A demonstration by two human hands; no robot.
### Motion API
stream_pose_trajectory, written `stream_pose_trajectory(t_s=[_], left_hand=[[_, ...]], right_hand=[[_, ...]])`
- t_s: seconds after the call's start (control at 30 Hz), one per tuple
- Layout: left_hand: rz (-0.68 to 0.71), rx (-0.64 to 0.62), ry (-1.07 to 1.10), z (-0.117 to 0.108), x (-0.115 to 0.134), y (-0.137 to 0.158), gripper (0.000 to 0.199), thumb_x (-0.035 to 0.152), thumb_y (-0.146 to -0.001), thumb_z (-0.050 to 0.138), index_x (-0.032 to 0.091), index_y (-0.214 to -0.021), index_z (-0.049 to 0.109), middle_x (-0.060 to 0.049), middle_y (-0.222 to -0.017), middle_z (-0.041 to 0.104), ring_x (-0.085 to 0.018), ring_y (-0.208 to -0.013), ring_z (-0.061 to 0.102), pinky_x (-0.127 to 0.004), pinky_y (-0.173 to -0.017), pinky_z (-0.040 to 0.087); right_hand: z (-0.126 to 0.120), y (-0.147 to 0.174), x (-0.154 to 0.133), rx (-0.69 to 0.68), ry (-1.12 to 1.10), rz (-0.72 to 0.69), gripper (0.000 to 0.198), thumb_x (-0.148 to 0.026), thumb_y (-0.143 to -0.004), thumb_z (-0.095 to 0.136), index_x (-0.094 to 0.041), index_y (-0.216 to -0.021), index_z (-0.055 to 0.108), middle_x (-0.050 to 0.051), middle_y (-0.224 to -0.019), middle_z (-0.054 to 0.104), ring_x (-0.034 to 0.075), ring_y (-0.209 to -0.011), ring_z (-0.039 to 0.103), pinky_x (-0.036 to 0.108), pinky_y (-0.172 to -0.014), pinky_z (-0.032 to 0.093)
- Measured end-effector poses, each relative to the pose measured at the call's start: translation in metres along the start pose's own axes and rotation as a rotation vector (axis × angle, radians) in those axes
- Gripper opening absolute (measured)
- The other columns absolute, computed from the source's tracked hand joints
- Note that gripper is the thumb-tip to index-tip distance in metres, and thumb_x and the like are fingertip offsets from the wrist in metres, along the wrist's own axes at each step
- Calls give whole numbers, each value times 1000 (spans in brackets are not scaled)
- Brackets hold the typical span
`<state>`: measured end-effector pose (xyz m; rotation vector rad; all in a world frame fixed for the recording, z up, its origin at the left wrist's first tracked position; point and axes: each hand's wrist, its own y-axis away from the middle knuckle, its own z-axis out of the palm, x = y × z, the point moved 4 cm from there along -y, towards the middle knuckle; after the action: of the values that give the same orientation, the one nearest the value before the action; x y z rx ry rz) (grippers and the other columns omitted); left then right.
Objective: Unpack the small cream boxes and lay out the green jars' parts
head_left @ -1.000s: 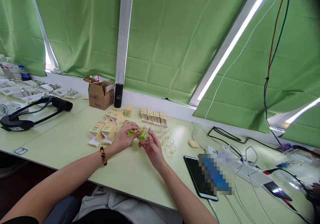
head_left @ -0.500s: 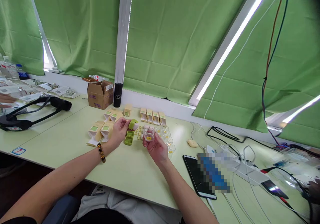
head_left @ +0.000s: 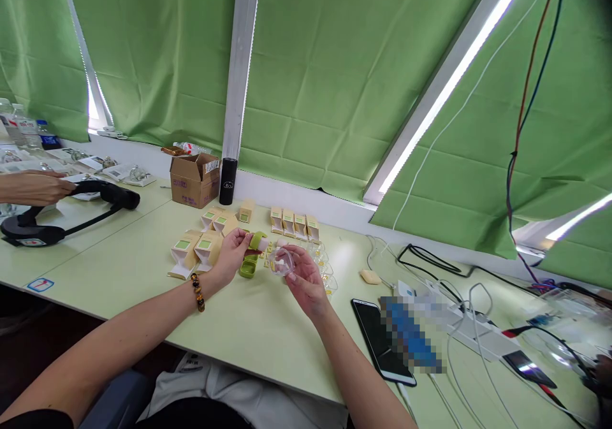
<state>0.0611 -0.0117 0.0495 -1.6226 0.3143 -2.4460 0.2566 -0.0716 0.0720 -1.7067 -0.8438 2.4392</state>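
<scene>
My left hand [head_left: 233, 257] pinches a green square cap-like piece [head_left: 257, 239] with a pale part showing at its right side. In my right hand [head_left: 306, 283] is a small clear plastic container [head_left: 281, 262], tilted toward me and close to the green piece; a gap between the two is hard to judge. Below my left fingers lie green square caps [head_left: 248, 268] on the table. Small yellow pieces [head_left: 268, 252] sit between my hands, partly hidden. Several clear containers with yellow bits [head_left: 328, 269] stand just right of my right hand.
Small open cartons [head_left: 209, 249] stand left and behind my hands, with more small cartons [head_left: 299, 225] farther back. A cardboard box [head_left: 194, 182] and a black bottle [head_left: 228, 181] are behind. A phone [head_left: 377, 343] and cables lie right. Another person's hand [head_left: 41, 187] touches a black headset [head_left: 112, 198].
My right hand has turned the clear container, so its yellow disc no longer faces me. The other person's hand has moved right onto the headset. My view has shifted slightly.
</scene>
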Motion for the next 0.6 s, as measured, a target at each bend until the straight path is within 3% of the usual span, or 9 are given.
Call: stream_pose_trajectory(t_s=[0.23, 0.33, 0.47, 0.6], left_hand=[[-13, 4, 25, -1, -1, 0, 52, 59, -77, 87, 17, -87, 58, -2, -92, 67, -17, -84, 71, -35, -72, 65], [-32, 17, 43, -1, -1, 0, 53, 59, -75, 89, 17, -87, 59, -2, -91, 66, -16, -84, 70, -33, -72, 65], [-42, 33, 57, -1, -2, 0, 52, 57, -75, 89, 16, -87, 59, -1, -88, 66, -16, -84, 70, -32, -71, 65], [-47, 37, 56, -1, -2, 0, 47, 53, -79, 87, 16, -86, 59, -1, -88, 66, -15, -83, 70, -33, -72, 65]], right_hand=[[0, -3, 5, 67, -232, 83, 50, -40, -80, 82, -30, -126, 66, 8, -126, 69, 24, -101, 69, 39, -82, 59], [-3, -5, 8, 132, -340, 124, 47, -31, -86, 78, -37, -129, 61, 2, -113, 75, 22, -101, 73, 36, -83, 58], [-12, -8, 11, 200, -415, 146, 28, -21, -84, 77, -33, -107, 66, 1, -104, 79, 21, -100, 76, 35, -82, 59], [-20, -9, 9, 213, -453, 185, 20, -40, -88, 76, -27, -102, 69, 9, -118, 78, 25, -103, 76, 40, -84, 61]])
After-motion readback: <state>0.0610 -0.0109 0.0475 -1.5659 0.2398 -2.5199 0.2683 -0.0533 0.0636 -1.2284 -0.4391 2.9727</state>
